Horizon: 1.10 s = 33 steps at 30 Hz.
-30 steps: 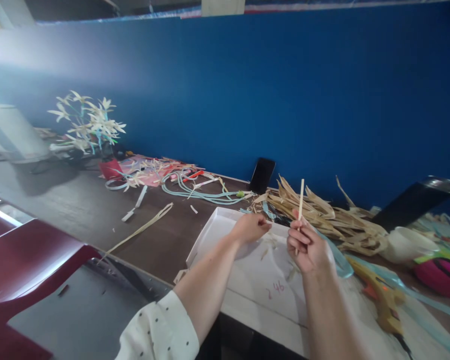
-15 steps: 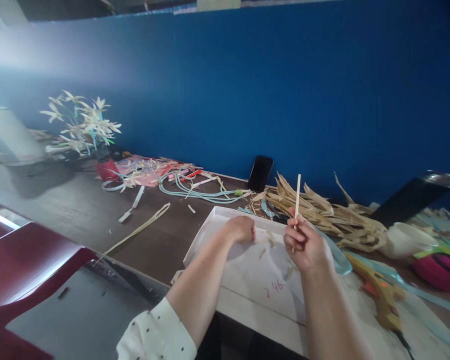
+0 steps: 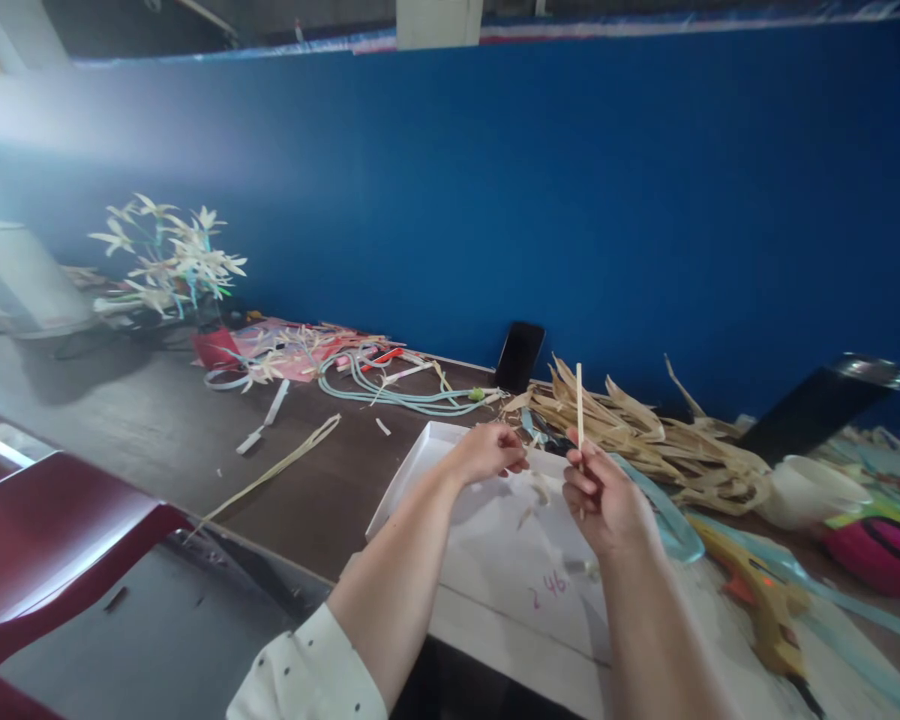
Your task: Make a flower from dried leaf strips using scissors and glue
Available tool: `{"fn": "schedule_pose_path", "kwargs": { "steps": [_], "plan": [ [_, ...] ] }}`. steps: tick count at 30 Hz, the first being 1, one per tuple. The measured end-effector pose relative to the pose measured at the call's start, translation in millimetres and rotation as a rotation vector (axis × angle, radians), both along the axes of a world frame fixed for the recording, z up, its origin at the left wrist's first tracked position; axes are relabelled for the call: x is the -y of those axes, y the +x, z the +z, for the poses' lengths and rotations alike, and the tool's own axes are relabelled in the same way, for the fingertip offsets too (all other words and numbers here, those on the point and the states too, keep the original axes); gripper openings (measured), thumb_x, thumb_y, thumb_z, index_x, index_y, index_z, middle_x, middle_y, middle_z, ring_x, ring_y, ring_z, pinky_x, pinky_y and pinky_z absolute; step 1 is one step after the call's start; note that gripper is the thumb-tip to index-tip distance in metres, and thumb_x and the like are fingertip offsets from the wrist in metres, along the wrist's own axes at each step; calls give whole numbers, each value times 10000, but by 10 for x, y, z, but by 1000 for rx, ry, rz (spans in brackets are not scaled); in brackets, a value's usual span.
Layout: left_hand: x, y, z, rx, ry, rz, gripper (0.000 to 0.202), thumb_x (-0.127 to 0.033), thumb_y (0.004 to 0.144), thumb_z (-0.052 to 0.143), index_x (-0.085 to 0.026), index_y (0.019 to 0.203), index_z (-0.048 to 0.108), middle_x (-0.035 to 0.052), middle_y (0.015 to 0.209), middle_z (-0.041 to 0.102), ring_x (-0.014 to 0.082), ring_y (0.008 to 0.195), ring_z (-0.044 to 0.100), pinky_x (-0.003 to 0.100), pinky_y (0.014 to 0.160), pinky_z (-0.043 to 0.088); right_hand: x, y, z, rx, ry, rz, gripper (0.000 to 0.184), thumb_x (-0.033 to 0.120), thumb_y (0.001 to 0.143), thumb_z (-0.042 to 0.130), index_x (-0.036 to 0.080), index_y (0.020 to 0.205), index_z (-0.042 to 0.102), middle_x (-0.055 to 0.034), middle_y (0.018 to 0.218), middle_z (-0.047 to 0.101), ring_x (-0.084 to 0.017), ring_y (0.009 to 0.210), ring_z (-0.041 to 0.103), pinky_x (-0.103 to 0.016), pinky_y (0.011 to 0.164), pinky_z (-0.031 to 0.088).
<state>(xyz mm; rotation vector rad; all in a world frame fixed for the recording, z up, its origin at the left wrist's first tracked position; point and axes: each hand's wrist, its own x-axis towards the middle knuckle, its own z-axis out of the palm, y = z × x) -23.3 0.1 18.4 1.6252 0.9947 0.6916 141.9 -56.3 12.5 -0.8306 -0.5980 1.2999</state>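
A thin pale wooden stick [image 3: 580, 400] stands nearly upright in my right hand [image 3: 604, 495], its lower part hidden by the curled fingers. Just left of it, my left hand [image 3: 491, 453] hovers over the shallow white box lid [image 3: 487, 540] with thumb and fingertips drawn together; what they hold, if anything, is too small to make out. The two hands are close but apart. Small pale scraps [image 3: 536, 487] lie in the lid, which also bears handwritten red figures.
Dried husks [image 3: 645, 430] are heaped behind my right hand, near a leaning phone [image 3: 520, 356]. A yellow glue gun [image 3: 761, 600] lies right. Pale blue cord [image 3: 397, 398], a looped strip [image 3: 277, 462] and a vase of white flowers [image 3: 187, 250] are left. A blue partition [image 3: 450, 200] stands behind.
My left hand has risen from the lid and come closer to my right hand. The stick has shifted slightly left and down with my right hand. The view has tilted a little.
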Motion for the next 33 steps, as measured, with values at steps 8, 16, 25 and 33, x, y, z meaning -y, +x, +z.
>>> {"fn": "schedule_pose_path", "kwargs": {
  "steps": [8, 16, 25, 33],
  "plan": [
    [5, 15, 52, 235, -85, 40, 322, -359, 705, 631, -105, 898, 589, 102, 857, 663, 109, 709, 590, 236, 647, 451, -30, -30, -63, 29, -105, 6, 297, 272, 631, 700, 164, 899, 630, 25, 634, 508, -16, 392, 282, -116, 282, 173],
    [34, 17, 27, 214, -131, 4, 395, -433, 668, 641, -122, 910, 616, 85, 860, 659, 107, 720, 575, 221, 638, 426, -38, -73, -49, 10, -116, 13, 324, 271, 609, 729, 134, 888, 639, 20, 636, 510, 3, 396, 292, -94, 285, 168],
    [29, 27, -2, 196, -149, -109, 385, -430, 661, 649, -118, 884, 622, 64, 787, 642, 89, 664, 553, 225, 630, 433, -50, -104, -94, 116, -106, -57, 277, 282, 561, 774, 152, 715, 584, 46, 617, 499, 5, 372, 275, -122, 271, 151],
    [-2, 58, -46, 195, -105, -82, 277, -305, 756, 572, -116, 954, 614, 101, 872, 660, 129, 762, 607, 244, 654, 471, -58, -95, -100, 134, -89, -148, 284, 284, 558, 777, 146, 740, 608, 32, 621, 522, 6, 377, 284, -125, 280, 159]
  ]
}}
